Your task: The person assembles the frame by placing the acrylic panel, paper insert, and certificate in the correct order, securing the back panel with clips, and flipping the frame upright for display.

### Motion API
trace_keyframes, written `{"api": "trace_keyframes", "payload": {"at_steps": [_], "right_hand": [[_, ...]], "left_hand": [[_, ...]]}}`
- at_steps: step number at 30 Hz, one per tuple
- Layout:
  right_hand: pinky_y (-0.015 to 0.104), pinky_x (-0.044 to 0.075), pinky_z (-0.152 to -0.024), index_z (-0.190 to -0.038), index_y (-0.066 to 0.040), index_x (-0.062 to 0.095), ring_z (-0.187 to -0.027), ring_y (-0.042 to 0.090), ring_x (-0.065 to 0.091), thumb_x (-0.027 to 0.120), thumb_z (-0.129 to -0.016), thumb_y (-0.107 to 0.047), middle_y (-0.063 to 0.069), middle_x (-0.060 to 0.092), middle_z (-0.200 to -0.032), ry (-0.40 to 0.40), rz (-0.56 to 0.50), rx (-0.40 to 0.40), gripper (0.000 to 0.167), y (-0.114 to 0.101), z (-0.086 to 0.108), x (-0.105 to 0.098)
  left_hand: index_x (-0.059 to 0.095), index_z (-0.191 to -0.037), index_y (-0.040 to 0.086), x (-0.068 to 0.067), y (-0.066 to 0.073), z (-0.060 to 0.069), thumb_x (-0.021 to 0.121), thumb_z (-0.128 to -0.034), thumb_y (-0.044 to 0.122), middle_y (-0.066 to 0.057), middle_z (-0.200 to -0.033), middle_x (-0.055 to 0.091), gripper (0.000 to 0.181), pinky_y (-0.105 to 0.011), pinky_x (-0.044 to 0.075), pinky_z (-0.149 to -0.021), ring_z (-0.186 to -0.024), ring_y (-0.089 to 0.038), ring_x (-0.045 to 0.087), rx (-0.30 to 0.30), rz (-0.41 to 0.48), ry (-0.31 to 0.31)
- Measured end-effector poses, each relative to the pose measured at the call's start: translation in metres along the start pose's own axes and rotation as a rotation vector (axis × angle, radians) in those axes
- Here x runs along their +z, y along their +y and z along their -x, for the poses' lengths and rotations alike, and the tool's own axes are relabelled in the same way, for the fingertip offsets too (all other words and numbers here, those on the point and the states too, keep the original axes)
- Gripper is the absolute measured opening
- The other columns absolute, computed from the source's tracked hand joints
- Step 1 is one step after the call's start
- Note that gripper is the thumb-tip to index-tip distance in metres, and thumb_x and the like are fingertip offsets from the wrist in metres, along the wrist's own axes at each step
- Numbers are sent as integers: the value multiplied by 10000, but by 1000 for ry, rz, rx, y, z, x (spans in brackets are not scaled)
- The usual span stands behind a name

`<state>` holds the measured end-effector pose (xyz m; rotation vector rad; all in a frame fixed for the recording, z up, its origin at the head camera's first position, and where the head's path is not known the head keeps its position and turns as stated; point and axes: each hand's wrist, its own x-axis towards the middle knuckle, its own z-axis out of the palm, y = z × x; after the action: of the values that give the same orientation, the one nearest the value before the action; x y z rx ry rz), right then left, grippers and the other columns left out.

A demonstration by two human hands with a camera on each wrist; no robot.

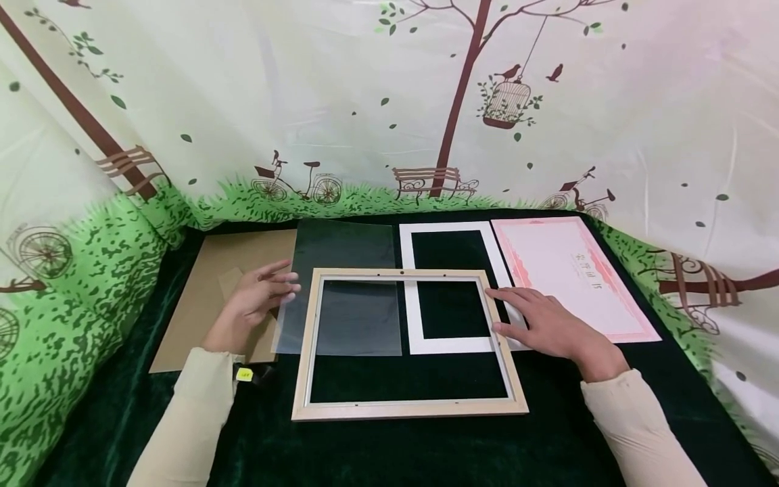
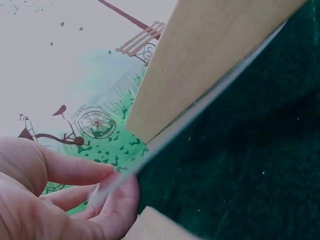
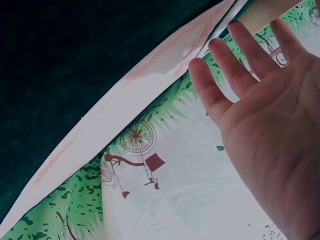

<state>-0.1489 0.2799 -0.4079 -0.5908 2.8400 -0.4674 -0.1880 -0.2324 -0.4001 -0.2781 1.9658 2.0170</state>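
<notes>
Left hand (image 1: 258, 299) seemingly pinches clear sheet (image 1: 344, 245); right hand (image 1: 541, 323), fingers straight, by wooden frame (image 1: 410, 410).

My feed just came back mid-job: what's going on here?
A person's left hand pinches the edge of a clear sheet, while the right hand, fingers extended, is by the right side of a wooden frame. In the head view the frame overlaps that sheet and a white mat. A brown board lies left, a pink-bordered sheet right.

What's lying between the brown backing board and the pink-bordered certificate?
From left to right, the transparent sheet and the white mat, both partly overlapped by the wooden frame. The head view shows this.
</notes>
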Motion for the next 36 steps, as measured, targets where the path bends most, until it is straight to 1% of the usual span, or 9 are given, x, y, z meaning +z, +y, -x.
{"api": "trace_keyframes", "payload": {"at_steps": [7, 11, 15, 18, 24, 27, 31, 33, 36], "right_hand": [[687, 279, -1076, -1537, -301, 377, -1413, 400, 358, 529, -946, -627, 134, 412, -1549, -2, 14, -3, 692, -2, 0, -2], [677, 277, -1075, -1540, -292, 375, -1418, 402, 342, 529, -951, -618, 139, 399, -1554, -2, 25, -5, 690, -2, 0, -3], [666, 283, -1076, -1538, -291, 380, -1415, 399, 349, 529, -950, -620, 135, 406, -1549, 5, 32, -2, 690, -3, 0, -4], [667, 283, -1079, -1537, -296, 381, -1417, 398, 352, 525, -947, -631, 134, 412, -1548, 7, 34, 3, 694, -3, 0, -3], [670, 269, -1095, -1541, -293, 373, -1425, 396, 345, 514, -939, -655, 135, 407, -1553, 4, 38, 11, 717, -1, -1, -3], [670, 263, -1097, -1543, -293, 368, -1426, 397, 343, 504, -930, -677, 137, 402, -1556, -4, 36, 23, 736, -1, -2, -3], [664, 264, -1095, -1542, -308, 364, -1424, 395, 350, 500, -925, -690, 137, 401, -1557, -10, 29, 35, 738, -1, -1, -2], [657, 264, -1097, -1542, -314, 362, -1424, 390, 353, 503, -923, -690, 135, 402, -1558, -11, 26, 41, 737, -1, -2, -1], [654, 265, -1097, -1543, -315, 359, -1425, 391, 355, 503, -922, -692, 139, 400, -1560, -13, 28, 45, 741, -1, -2, -1]], "left_hand": [[171, -1600, 93, -8, 1, 6, 500, -994, -49, 60, -1132, 642, 704, -190, 566, -792, -913, -52, 692, -14, 81, -36], [151, -1600, 83, -14, 3, 9, 499, -993, -58, 92, -1033, 682, 715, -192, 571, -769, -883, -65, 702, -5, 146, -28], [141, -1598, 68, -19, 7, 13, 516, -975, -87, 95, -949, 710, 744, -197, 578, -741, -844, -81, 718, 8, 214, -15], [136, -1599, 69, -22, 11, 19, 534, -964, -93, 91, -940, 714, 766, -198, 581, -739, -835, -84, 724, 21, 239, -3], [197, -1593, 84, -30, 18, 32, 592, -940, -81, 74, -986, 701, 781, -189, 583, -740, -842, -75, 732, 76, 257, 40], [216, -1590, 93, -35, 20, 37, 609, -941, -54, 76, -1027, 672, 772, -185, 581, -744, -855, -63, 730, 98, 215, 66], [240, -1587, 116, -43, 21, 44, 641, -938, -9, 86, -1067, 652, 773, -186, 580, -760, -874, -47, 728, 92, 169, 104], [251, -1585, 130, -48, 23, 49, 665, -926, 4, 90, -1070, 660, 788, -192, 582, -768, -883, -49, 729, 89, 178, 113], [282, -1578, 153, -57, 26, 57, 682, -910, -4, 89, -1039, 694, 794, -209, 588, -764, -882, -75, 736, 99, 246, 117]]}}
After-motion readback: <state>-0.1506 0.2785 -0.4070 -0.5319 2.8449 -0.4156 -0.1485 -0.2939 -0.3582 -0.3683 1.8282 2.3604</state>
